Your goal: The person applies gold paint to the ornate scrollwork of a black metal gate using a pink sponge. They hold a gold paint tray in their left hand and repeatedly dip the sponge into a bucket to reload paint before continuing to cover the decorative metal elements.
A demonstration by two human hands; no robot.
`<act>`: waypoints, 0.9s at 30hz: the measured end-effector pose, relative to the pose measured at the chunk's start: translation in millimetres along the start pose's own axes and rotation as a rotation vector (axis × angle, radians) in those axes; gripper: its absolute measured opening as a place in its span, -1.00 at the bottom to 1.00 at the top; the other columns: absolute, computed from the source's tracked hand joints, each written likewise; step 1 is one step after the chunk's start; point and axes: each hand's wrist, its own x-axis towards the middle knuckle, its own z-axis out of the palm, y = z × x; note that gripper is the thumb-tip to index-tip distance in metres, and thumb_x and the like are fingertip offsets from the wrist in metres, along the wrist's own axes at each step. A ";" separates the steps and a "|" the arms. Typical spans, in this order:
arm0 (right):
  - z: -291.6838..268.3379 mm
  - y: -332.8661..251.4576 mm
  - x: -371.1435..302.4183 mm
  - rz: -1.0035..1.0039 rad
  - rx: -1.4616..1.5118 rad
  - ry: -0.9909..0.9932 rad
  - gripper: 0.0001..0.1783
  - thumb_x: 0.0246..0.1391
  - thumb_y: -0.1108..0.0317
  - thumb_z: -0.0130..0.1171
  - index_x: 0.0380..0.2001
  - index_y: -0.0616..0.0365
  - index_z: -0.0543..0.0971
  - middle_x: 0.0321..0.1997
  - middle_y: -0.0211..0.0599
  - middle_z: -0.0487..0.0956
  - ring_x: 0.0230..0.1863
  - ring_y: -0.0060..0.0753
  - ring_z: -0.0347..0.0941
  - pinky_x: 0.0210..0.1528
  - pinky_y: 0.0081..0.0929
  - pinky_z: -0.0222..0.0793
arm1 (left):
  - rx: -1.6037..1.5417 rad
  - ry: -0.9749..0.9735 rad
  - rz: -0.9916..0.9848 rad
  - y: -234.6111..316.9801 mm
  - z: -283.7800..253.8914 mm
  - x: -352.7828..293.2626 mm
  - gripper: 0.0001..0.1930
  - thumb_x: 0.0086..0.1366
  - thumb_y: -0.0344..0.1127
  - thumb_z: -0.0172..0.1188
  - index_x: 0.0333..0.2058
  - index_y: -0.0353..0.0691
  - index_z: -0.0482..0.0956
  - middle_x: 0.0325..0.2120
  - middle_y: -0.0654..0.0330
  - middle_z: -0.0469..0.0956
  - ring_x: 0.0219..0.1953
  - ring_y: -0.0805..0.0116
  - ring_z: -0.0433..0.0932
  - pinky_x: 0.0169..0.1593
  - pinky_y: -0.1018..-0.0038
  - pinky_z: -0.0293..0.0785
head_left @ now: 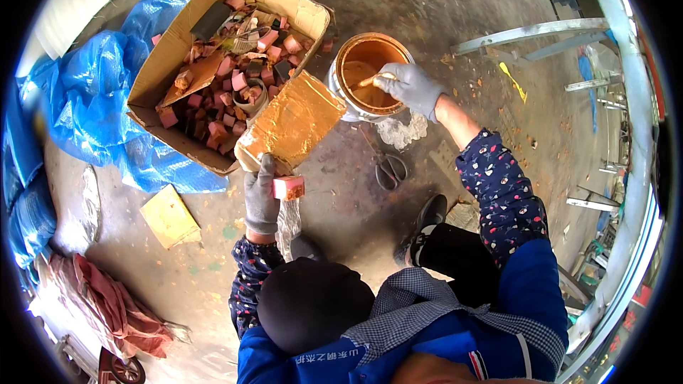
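My left hand (262, 198), in a grey glove, is closed on the near edge of a flat cardboard piece (295, 119) coated with wet-looking orange-brown paint. A pink block (289, 188) with orange-stained edges sits against the fingers of that hand; whether they grip it too, I cannot tell. Over a round bucket (343, 57) of orange-brown paint, my right hand (416, 89), also gloved in grey, pinches the light handle of what looks like a brush (370, 80). The brush's lower end is inside the bucket, its tip hard to make out.
A large open carton (160, 75) full of pink blocks stands left of the bucket, against blue sheeting (92, 92). Scissors (390, 171) with dark handles lie near my feet. A yellow-stained cardboard piece (171, 217) is on the floor at left. Metal frames (533, 30) stand at right.
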 end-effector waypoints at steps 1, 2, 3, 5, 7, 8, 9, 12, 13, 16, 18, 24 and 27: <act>-4.3 -4.8 -0.8 0.016 -0.075 0.025 -0.71 0.23 0.18 0.10 -0.33 0.22 0.55 -0.42 -0.10 0.58 -0.36 -0.14 0.50 -0.27 -0.23 0.35 | -0.023 0.001 -0.025 -2.7 -3.9 0.6 -0.68 0.39 -0.35 0.08 0.10 -0.12 0.40 -0.30 0.20 0.50 -0.31 0.40 0.50 -0.25 0.47 0.48; -6.6 -9.6 0.8 0.011 -0.246 0.043 -0.71 0.24 0.17 0.08 -0.32 0.21 0.54 -0.42 -0.11 0.59 -0.35 -0.10 0.52 -0.27 -0.22 0.36 | -0.045 0.000 -0.049 -5.2 -7.6 2.0 -0.68 0.38 -0.37 0.08 0.09 -0.12 0.40 -0.30 0.20 0.50 -0.31 0.40 0.50 -0.26 0.47 0.47; -7.2 -14.7 4.9 0.004 -0.417 0.061 -0.71 0.25 0.15 0.05 -0.31 0.19 0.53 -0.42 -0.11 0.59 -0.35 -0.07 0.53 -0.27 -0.20 0.37 | -0.066 0.004 -0.071 -7.7 -11.8 3.9 -0.68 0.36 -0.39 0.09 0.08 -0.12 0.40 -0.30 0.20 0.49 -0.30 0.39 0.50 -0.26 0.47 0.47; -3.0 -13.1 14.4 0.035 -0.669 0.014 -0.70 0.24 0.12 0.03 -0.29 0.15 0.52 -0.36 -0.08 0.61 -0.29 0.00 0.54 -0.25 -0.15 0.39 | -0.149 0.083 -0.123 12.9 8.3 1.8 -0.80 0.39 -0.20 0.12 -0.18 -0.21 0.50 -0.41 0.34 0.48 -0.41 0.57 0.44 -0.33 0.57 0.40; 10.6 -5.2 31.5 0.078 -0.826 -0.128 -0.69 0.21 0.08 0.04 -0.27 0.11 0.54 -0.24 -0.03 0.63 -0.18 0.08 0.56 -0.21 -0.06 0.42 | -0.219 0.119 -0.172 25.1 22.3 -1.5 -0.74 0.40 -0.14 0.13 -0.28 -0.24 0.53 -0.45 0.39 0.47 -0.45 0.62 0.41 -0.36 0.61 0.37; 15.2 -5.8 32.9 0.073 -0.831 -0.150 -0.68 0.19 0.08 0.04 -0.26 0.09 0.57 -0.25 -0.03 0.63 -0.15 0.04 0.57 -0.17 -0.07 0.42 | -0.212 0.092 -0.176 21.1 20.0 -1.2 -0.74 0.40 -0.13 0.13 -0.28 -0.23 0.53 -0.45 0.39 0.47 -0.45 0.62 0.42 -0.36 0.60 0.37; 15.5 -5.5 32.5 0.054 -0.803 -0.218 -0.68 0.18 0.08 0.04 -0.26 0.09 0.58 -0.25 -0.03 0.63 -0.16 0.04 0.56 -0.16 -0.08 0.42 | -0.207 0.059 -0.175 16.8 19.2 1.1 -0.74 0.40 -0.13 0.13 -0.28 -0.23 0.52 -0.45 0.39 0.47 -0.45 0.62 0.42 -0.36 0.60 0.37; 4.6 -23.9 28.9 0.016 -0.568 -0.391 -0.67 0.15 0.10 0.05 -0.29 0.10 0.64 -0.26 -0.03 0.63 -0.15 0.07 0.54 -0.13 -0.11 0.38 | -0.235 -0.002 -0.208 15.0 10.2 -1.7 -0.66 0.44 -0.12 0.05 -0.13 -0.34 0.50 -0.34 0.26 0.53 -0.28 0.52 0.51 -0.23 0.50 0.49; -1.3 -15.7 20.1 -0.012 -0.397 -0.320 -0.68 0.16 0.11 0.08 -0.28 0.13 0.63 -0.29 -0.02 0.62 -0.21 0.03 0.53 -0.14 -0.18 0.37 | -0.378 0.111 -0.255 31.5 25.4 -2.4 -0.73 0.40 -0.12 0.13 -0.32 -0.24 0.53 -0.47 0.39 0.47 -0.45 0.63 0.43 -0.36 0.60 0.37; -15.0 2.2 -5.6 0.045 0.020 -0.045 -0.72 0.23 0.18 0.09 -0.24 0.17 0.61 -0.50 -0.34 0.52 -0.46 -0.40 0.42 -0.37 -0.44 0.31 | -0.385 0.089 -0.238 23.3 19.5 -1.6 -0.70 0.39 -0.10 0.14 -0.35 -0.25 0.54 -0.49 0.37 0.48 -0.47 0.61 0.44 -0.38 0.60 0.38; -25.4 6.3 -29.8 0.207 0.261 0.105 -0.74 0.28 0.20 0.07 -0.23 0.16 0.60 -0.56 -0.57 0.39 -0.55 -0.68 0.27 -0.51 -0.61 0.17 | -0.373 0.083 -0.256 21.2 16.9 -0.8 -0.68 0.38 -0.09 0.15 -0.37 -0.26 0.55 -0.50 0.36 0.49 -0.48 0.60 0.44 -0.38 0.60 0.39; -75.2 20.0 -98.7 0.264 0.658 0.339 -0.64 0.29 0.17 0.08 -0.07 0.25 0.56 -0.62 -0.67 0.23 -0.66 -0.81 0.06 -0.58 -0.75 -0.05 | -0.224 0.055 -0.197 23.6 26.3 4.7 -0.68 0.42 -0.07 0.08 -0.28 -0.26 0.52 -0.45 0.36 0.49 -0.44 0.62 0.44 -0.36 0.60 0.39; -88.0 7.3 -117.0 0.229 0.835 0.356 -0.59 0.28 0.13 0.09 -0.09 0.33 0.52 -0.65 -0.67 0.19 -0.65 -0.78 0.07 -0.54 -0.70 0.01 | -0.264 0.046 -0.232 19.5 33.7 11.3 -0.66 0.42 -0.06 0.08 -0.31 -0.27 0.52 -0.48 0.35 0.49 -0.45 0.61 0.45 -0.37 0.60 0.40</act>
